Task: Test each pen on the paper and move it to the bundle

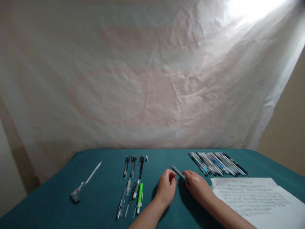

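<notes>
Teal bench [97, 206], pale sheet [143, 95] behind. Right hand [196, 186] pinches a pen [178, 172] between both hands; left hand [167, 187] loosely curled just beside it, can't tell if holding anything. Likely best: steady pen, work along its axis.

1. A bare lane of teal tablecloth [102, 203] runs near to far between the slim white stick with dark grey end [93, 171] and the clear-and-black plastic pen parts [136, 189].
2. The left hand [166, 183] and right hand [195, 184] block the near middle; a slim grey pen [177, 171] juts far-left.
3. Far right, tightly rowed pens [218, 164] obstruct; nearer, white handwritten sheets [252, 197].
</notes>
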`<action>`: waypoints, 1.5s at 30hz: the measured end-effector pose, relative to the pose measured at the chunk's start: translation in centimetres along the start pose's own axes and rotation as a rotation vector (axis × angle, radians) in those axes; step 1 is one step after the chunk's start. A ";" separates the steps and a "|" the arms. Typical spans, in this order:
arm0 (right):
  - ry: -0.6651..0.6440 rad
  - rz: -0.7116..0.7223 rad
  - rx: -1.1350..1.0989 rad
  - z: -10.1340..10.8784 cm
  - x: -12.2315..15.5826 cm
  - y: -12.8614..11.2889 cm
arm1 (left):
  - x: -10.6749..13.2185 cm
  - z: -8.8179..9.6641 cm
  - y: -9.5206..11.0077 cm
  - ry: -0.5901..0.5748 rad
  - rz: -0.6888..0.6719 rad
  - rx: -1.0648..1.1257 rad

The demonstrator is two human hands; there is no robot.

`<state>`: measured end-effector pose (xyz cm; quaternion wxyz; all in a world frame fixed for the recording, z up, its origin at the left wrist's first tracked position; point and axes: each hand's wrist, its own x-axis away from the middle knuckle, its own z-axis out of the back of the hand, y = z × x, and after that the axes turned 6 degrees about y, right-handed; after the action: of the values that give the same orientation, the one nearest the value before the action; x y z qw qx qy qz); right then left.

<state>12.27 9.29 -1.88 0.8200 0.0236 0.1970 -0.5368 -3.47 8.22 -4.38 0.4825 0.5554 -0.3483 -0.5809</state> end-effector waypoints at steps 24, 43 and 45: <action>0.076 -0.096 -0.062 2.1 0.4 0.7 | 0.5 -0.4 2.1 -0.074 0.215 0.067; 0.177 0.005 -0.305 2.1 1.3 -1.8 | 0.0 -0.2 2.7 0.079 0.609 0.898; 0.150 -0.039 -0.373 2.1 1.2 -1.7 | -0.2 0.0 2.6 0.108 0.607 0.931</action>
<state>11.75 7.04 -0.09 0.7828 -0.0926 0.3538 -0.5035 -3.07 7.65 -1.81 0.3490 0.6138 -0.6871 -0.1714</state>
